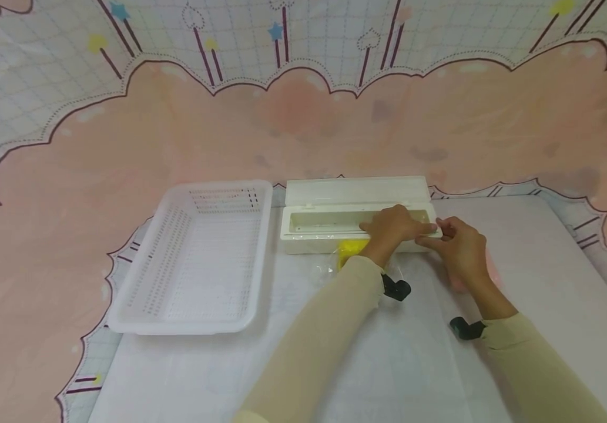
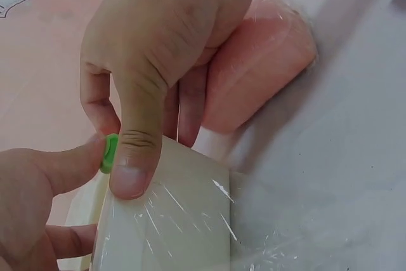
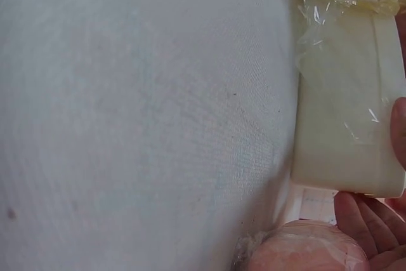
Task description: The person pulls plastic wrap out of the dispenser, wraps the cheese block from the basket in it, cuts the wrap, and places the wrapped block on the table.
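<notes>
A long white box stands with its hinged lid raised. At its right end my left hand lies over the trough, thumb stretched rightward. That thumb presses a small green plastic piece at the box corner. My right hand pinches the same corner, its thumb on the front wall and other fingers round the end. Clear film clings to the box front. Before the box is a film-wrapped yellow thing, partly behind my left forearm. A wrapped pink thing lies under my right hand.
A white perforated plastic basket stands left of the box. White cloth covers the table, and a patterned pink cloth lies behind and around it. Dark wrist devices sit by both sleeves.
</notes>
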Motion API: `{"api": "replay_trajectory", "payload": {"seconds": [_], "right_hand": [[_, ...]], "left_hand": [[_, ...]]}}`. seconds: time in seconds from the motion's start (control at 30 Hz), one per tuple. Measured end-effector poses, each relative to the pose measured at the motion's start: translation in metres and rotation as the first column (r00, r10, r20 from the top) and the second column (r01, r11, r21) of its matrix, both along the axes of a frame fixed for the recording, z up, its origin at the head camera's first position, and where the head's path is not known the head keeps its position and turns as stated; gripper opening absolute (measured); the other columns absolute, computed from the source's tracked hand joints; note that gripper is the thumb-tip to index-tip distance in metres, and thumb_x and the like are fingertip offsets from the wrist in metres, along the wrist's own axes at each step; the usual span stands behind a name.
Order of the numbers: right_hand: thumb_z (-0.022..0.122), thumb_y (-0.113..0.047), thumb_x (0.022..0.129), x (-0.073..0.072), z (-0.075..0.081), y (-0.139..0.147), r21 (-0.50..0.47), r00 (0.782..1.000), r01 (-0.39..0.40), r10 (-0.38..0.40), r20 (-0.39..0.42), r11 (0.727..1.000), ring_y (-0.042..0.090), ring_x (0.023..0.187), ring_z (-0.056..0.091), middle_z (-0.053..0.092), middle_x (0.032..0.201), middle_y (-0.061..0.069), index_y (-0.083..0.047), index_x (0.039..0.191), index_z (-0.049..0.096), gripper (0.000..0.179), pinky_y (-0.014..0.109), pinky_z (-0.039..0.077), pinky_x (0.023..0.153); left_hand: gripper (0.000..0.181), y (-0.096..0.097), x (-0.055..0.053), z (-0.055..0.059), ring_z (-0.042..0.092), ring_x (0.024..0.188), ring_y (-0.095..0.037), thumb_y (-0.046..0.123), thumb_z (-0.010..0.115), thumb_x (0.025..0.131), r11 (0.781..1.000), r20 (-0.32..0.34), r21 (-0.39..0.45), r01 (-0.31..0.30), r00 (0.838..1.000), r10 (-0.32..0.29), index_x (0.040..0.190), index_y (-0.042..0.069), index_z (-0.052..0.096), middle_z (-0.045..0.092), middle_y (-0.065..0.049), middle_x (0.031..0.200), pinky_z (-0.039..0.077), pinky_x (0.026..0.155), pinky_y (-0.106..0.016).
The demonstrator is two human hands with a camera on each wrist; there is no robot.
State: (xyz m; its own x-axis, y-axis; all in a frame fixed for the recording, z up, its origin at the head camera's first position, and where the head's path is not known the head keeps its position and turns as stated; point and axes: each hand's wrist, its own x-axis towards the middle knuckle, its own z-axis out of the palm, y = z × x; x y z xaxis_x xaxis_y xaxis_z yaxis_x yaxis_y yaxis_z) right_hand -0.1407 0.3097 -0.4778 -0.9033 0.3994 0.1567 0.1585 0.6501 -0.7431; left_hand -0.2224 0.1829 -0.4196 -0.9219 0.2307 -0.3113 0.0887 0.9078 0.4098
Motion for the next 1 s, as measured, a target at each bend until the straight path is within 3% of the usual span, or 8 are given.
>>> {"api": "replay_trajectory", "payload": {"seconds": [0.57, 1.0], "right_hand": [[0.090, -0.041, 0.077, 0.001, 0.002, 0.000, -0.019, 1.000, -0.003, 0.003, 0.007, 1.000, 0.037, 0.106, 0.073, 0.072, 0.121, 0.023, 0.000, 0.118, 0.067, 0.062, 0.001, 0.040, 0.067], [0.089, -0.038, 0.079, 0.001, 0.003, -0.001, -0.045, 1.000, -0.015, 0.016, 0.020, 0.999, 0.038, 0.109, 0.072, 0.070, 0.124, 0.025, 0.000, 0.120, 0.066, 0.061, 0.000, 0.041, 0.065]], "left_hand": [[0.071, -0.006, -0.004, 0.000, 0.059, 0.126, -0.019, 0.080, 0.069, 0.075, 0.999, 0.040, -0.047, -0.012, 0.999, 0.014, 0.125, 0.029, 0.067, 0.070, 0.008, 0.127, 0.028, 0.115, -0.065], [0.073, -0.014, -0.010, 0.006, 0.057, 0.132, -0.022, 0.078, 0.069, 0.077, 0.998, 0.132, -0.062, -0.013, 0.991, 0.021, 0.129, 0.027, 0.066, 0.068, 0.006, 0.132, 0.023, 0.119, -0.067]]}}
